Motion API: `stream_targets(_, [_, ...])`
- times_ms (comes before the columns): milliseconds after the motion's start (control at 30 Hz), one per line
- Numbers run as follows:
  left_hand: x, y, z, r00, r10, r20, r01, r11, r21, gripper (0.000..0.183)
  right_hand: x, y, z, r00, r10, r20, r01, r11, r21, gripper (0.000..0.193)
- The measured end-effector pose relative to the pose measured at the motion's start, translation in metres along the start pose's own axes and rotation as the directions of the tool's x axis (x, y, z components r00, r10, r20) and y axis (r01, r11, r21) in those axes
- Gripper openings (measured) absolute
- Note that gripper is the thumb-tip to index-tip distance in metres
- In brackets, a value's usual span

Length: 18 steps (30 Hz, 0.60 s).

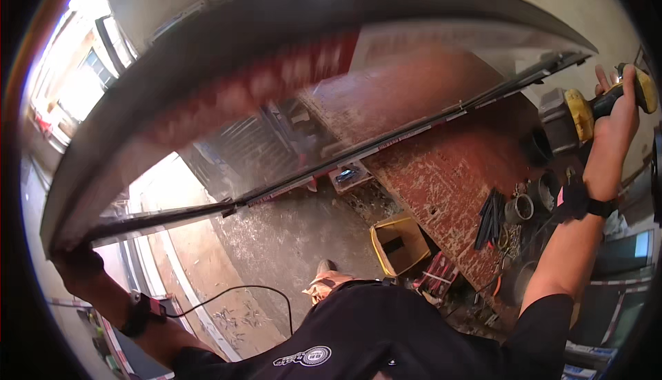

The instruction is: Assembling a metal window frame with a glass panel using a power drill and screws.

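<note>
Framed panel (pixel 303 76), yellow-blk power tool (pixel 580 114).
Tool grasped in R hand (pixel 617 114); panel corner met by L hand (pixel 81 264), its grip can't be told.

From eight o'clock up through twelve to two, a big frame (pixel 303 70), before the table (pixel 431 180). At its eight o'clock corner, left hand (pixel 78 263). Between two and three, near its other end, right hand (pixel 620 112) around a power tool (pixel 578 114). On the table past three, a cup (pixel 518 209), with rods (pixel 489 218) just toward nine of it. Toward half past four, beside the table edge, an open box (pixel 400 242). At six, a shoe (pixel 326 266) on the floor (pixel 276 235).
</note>
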<state>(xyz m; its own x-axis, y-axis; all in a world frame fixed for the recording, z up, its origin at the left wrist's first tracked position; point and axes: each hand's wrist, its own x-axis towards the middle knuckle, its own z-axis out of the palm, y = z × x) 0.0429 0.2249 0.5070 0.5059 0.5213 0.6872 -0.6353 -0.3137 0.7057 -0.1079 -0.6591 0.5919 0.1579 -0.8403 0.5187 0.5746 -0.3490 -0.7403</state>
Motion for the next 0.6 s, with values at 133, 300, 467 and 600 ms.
stream_targets(133, [-0.080,0.047,0.021,1.000,-0.006,0.022,0.010,0.983,-0.185,0.048,-0.016,0.016,-0.004,0.968,-0.249,-0.036,0.245,0.965,-0.089,0.053])
stream_targets(300, [-0.166,0.095,0.053,0.880,0.194,0.433,0.108,0.807,-0.580,0.049,-0.053,0.037,-0.030,0.891,-0.451,0.052,0.451,0.867,-0.209,0.047])
stream_targets(467, [-0.188,0.113,0.053,0.942,0.150,0.299,0.032,0.849,-0.528,0.049,-0.065,0.046,-0.035,0.891,-0.450,0.050,0.448,0.859,-0.249,0.039])
stream_targets(600, [-0.198,0.107,0.042,0.913,0.213,0.348,-0.001,0.853,-0.521,0.049,-0.074,0.051,-0.024,0.917,-0.389,0.087,0.398,0.884,-0.246,0.037])
